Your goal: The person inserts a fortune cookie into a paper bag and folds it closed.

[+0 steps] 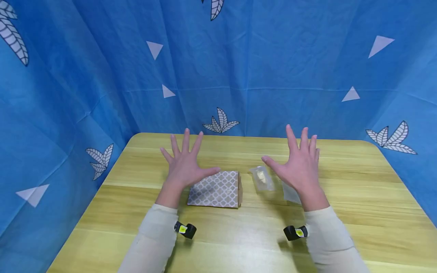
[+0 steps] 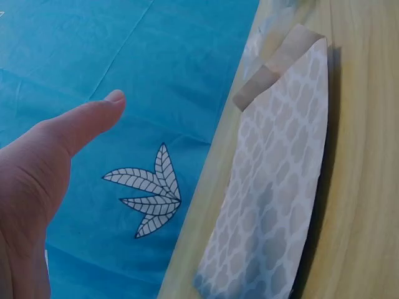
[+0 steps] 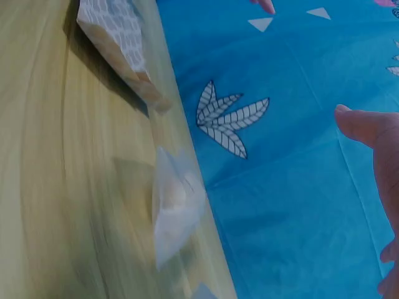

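My left hand (image 1: pixel 184 167) is held above the table with its fingers spread and nothing in its grasp. Beneath its thumb lies a flat paper bag (image 1: pixel 216 191) with a grey and white lattice pattern and a brown folded side. My right hand (image 1: pixel 300 167) is also raised, fingers straight and thumb out, holding nothing. Left of it lies a small translucent packet (image 1: pixel 263 179) with a pale yellowish piece inside. A second whitish packet (image 1: pixel 291 193) is partly hidden under the right hand. Neither hand appears to touch these items.
The wooden table (image 1: pixel 239 239) has rounded far corners. A blue curtain (image 1: pixel 211 68) with leaf and triangle prints hangs behind it and along the sides. Each wrist wears a black camera band, the left one (image 1: pixel 186 229) and the right one (image 1: pixel 295 232).
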Action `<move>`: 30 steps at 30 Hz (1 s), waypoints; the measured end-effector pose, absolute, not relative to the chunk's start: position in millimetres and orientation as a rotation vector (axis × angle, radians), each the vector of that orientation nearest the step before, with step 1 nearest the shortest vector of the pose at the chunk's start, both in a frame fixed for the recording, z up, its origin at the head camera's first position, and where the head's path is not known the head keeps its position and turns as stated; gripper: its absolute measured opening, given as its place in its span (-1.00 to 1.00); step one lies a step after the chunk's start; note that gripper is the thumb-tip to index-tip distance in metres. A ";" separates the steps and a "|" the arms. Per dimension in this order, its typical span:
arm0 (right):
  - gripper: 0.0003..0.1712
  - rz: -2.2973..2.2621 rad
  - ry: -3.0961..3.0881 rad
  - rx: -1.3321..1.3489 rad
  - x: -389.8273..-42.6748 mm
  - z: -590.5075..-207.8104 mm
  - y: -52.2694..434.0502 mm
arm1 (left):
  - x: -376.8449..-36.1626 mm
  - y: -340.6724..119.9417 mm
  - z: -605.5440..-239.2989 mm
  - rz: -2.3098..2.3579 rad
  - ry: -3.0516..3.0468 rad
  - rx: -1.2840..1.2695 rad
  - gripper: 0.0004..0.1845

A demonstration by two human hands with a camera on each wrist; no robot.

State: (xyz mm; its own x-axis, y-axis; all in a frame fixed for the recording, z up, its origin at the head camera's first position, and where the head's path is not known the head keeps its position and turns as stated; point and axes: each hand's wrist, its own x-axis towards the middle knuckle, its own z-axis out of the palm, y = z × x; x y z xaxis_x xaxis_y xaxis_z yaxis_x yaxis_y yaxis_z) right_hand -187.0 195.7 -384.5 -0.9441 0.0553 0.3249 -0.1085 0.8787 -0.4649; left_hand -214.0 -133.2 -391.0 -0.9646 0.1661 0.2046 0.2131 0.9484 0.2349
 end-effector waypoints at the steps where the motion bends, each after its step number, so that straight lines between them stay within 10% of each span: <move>1: 0.29 0.713 -2.708 0.050 -186.5 -384.8 193.5 | -213.1 -132.4 -391.1 -0.404 -2.921 -0.296 0.33; 30: 0.03 1.201 -2.574 0.260 -163.5 -407.3 123.2 | -193.7 -119.1 -425.7 -0.764 -2.956 -0.651 0.37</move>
State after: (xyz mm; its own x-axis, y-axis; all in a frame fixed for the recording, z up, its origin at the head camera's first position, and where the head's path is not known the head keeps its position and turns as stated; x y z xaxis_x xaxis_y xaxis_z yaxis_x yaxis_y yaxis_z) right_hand -163.5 123.2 -407.3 -0.9422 -0.0409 0.3325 -0.2810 0.6368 -0.7180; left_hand -193.7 -119.1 -425.7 -0.9128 0.3903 0.1205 0.3999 0.7932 0.4593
